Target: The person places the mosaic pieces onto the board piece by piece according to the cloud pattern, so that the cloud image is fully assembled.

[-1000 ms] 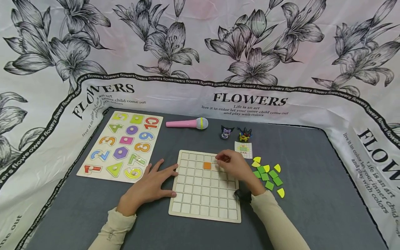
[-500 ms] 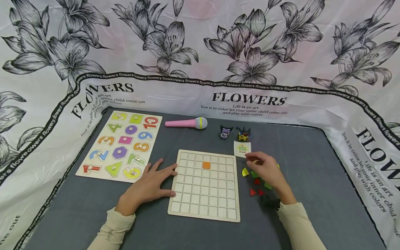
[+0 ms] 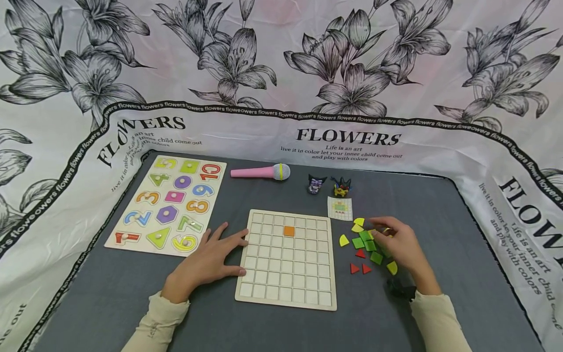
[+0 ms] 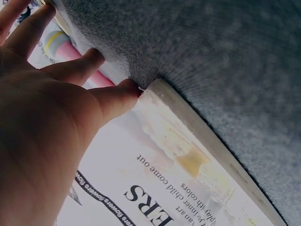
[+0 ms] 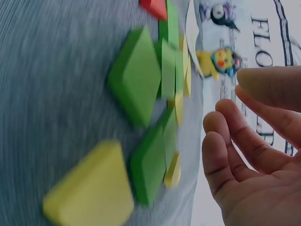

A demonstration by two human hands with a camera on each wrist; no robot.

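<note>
My left hand point(image 3: 204, 269) lies at the left edge of a pale wooden grid board point(image 3: 286, 266), its fingers spread and fingertips touching the rim. One orange square point(image 3: 289, 231) sits in an upper cell of the grid. To the right of the board, my right hand point(image 3: 402, 244) hovers over a loose group of green squares point(image 3: 376, 258), yellow quarter-round pieces point(image 3: 343, 240) and red triangles point(image 3: 354, 268). In the right wrist view its fingers point(image 5: 216, 155) are loosely bent, with nothing visible between them and the thumb. Part of the group is hidden under that hand.
A small pattern card point(image 3: 340, 209) lies above the pieces, with two small figurines point(image 3: 315, 185) behind it. Further left are a pink toy microphone point(image 3: 259, 172) and a number-and-shape puzzle board point(image 3: 142, 247). A printed flower cloth point(image 3: 246, 146) rises behind the grey surface.
My right hand has moved from the grid's upper right part rightward to the loose pieces, uncovering the red triangles and the grid's right side. The left hand stays at the edge.
</note>
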